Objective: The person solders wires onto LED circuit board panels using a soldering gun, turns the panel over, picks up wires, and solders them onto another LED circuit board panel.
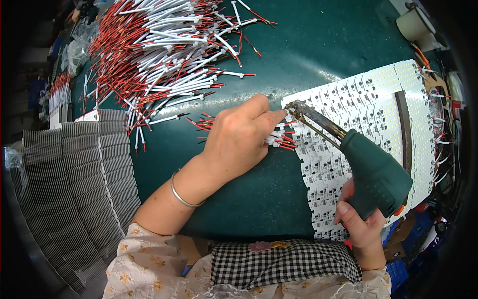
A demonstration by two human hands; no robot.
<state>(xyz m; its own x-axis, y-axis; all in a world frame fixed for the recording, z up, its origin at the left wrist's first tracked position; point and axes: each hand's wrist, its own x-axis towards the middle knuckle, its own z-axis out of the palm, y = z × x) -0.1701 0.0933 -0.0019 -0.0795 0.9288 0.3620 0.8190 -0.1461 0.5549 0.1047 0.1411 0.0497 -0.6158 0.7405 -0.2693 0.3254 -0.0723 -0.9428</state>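
Observation:
My left hand [234, 137] is closed around a small bunch of short white-sleeved wires [275, 141], whose red ends stick out on both sides of it. Its index finger and thumb reach the left corner of a white circuit board panel [343, 119] with rows of small dark parts. My right hand [359, 222] grips the handle of a dark green soldering gun [376, 169]. The gun's metal tip meets my left fingertips at that corner; what exactly lies between them is too small to make out.
A large heap of white-sleeved red wires [164, 40] covers the far left of the green table [308, 40]. Stacked grey strips [69, 174] stand at the left. A dark bar [403, 129] lies across the panel, and a whitish roll [414, 25] sits at the far right.

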